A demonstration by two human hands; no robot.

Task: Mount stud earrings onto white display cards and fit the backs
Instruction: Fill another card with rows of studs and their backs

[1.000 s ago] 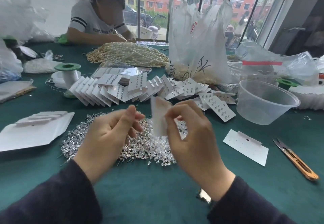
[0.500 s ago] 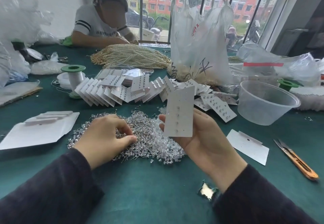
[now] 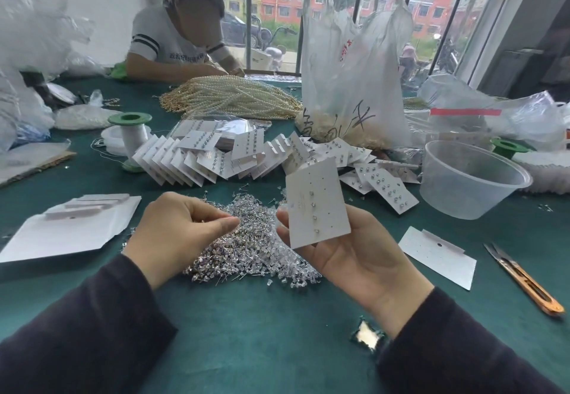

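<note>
My right hand [image 3: 354, 257] holds a white display card [image 3: 317, 205] upright, palm up, with several stud earrings in a column down its middle. My left hand [image 3: 175, 233] hovers just over a heap of silver stud earrings and clear backs [image 3: 256, 248] on the green table, thumb and forefinger pinched together; a tiny stud seems to sit between them, too small to be sure. A fanned row of filled cards [image 3: 216, 159] lies behind the heap. One blank card [image 3: 438, 257] lies flat to the right.
A clear plastic tub [image 3: 472, 177] stands at the right, orange-handled snips [image 3: 524, 279] near the right edge. A paper packet of blank cards [image 3: 71, 227] lies at left. A green thread spool [image 3: 131, 134], pearl strands [image 3: 231, 97], a plastic bag [image 3: 351, 69] and a seated person [image 3: 182, 38] are behind.
My right hand turned the card to face me and tilted it. My left hand dropped to the stud heap, pinched there, and has lifted slightly.
</note>
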